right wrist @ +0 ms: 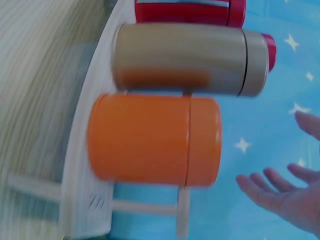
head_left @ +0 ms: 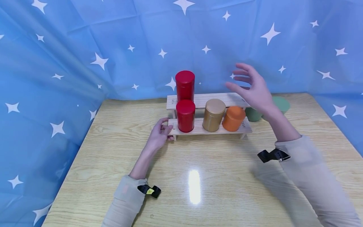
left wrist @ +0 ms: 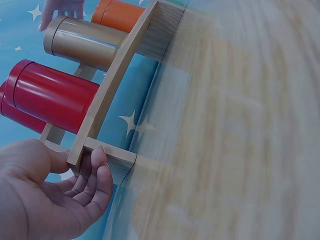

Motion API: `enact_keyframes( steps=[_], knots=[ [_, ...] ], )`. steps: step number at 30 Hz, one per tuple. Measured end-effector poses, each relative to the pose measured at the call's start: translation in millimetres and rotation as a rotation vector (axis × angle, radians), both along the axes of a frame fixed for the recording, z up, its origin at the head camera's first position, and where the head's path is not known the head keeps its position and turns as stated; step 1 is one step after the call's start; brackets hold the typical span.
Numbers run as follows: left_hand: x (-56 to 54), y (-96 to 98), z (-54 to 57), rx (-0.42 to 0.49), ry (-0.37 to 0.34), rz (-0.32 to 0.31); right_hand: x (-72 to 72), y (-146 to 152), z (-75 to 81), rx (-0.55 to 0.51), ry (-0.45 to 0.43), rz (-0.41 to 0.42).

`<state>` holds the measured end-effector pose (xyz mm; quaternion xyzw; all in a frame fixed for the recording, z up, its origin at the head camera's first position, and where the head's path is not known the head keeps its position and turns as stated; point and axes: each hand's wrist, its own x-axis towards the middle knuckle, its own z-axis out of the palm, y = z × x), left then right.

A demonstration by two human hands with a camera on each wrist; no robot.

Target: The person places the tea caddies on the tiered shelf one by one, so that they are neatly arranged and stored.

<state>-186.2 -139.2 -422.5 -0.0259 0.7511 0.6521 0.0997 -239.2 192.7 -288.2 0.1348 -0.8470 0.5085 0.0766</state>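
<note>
Basically, the left hand [head_left: 160,135] is pinching the shelf [head_left: 198,127] by its left front end; the right hand [head_left: 253,88] is hovering empty near the right end, fingers apart, loosely bent. Front red tin [head_left: 185,117], gold tin [head_left: 214,115] and orange tin [head_left: 233,119] are standing along the front, back red tin [head_left: 185,85] behind. A left tug risks toppling tins; a low right sweep, knocking the orange tin. Right wrist [head_left: 274,117] is partly hiding green items [head_left: 281,104], probably tins; front red tin is covering the back one's base.
</note>
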Motion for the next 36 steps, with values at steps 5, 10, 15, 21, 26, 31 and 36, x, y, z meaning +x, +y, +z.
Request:
enact_keyframes(
  steps=[5, 10, 15, 21, 26, 31, 36],
  knots=[
    [0.1, -0.7, -0.7, -0.005, 0.002, 0.003, 5.3, 21, -7.2, -0.010, -0.013, -0.034],
    [0.8, -0.4, 0.3, 0.001, 0.019, 0.004, 7.8, 44, -15.9, -0.011, -0.009, -0.062],
    [0.8, 0.1, 0.1, 0.006, 0.005, 0.006, 9.0, 71, -25.0, -0.001, -0.011, -0.120],
    [0.8, 0.5, 0.4, -0.001, -0.002, 0.005, 9.9, 102, -36.7, 0.014, -0.036, -0.182],
    [0.2, -0.3, 0.5, 0.007, -0.007, 0.002, 10.8, 124, -47.1, 0.019, -0.079, -0.241],
    [-0.6, -0.4, 2.2, 0.006, -0.025, -0.006, 11.8, 143, -56.4, 0.068, -0.123, -0.288],
    [6.1, 2.5, 17.1, -0.004, -0.035, -0.010, 12.8, 156, -65.2, 0.116, -0.166, -0.316]
  ],
)
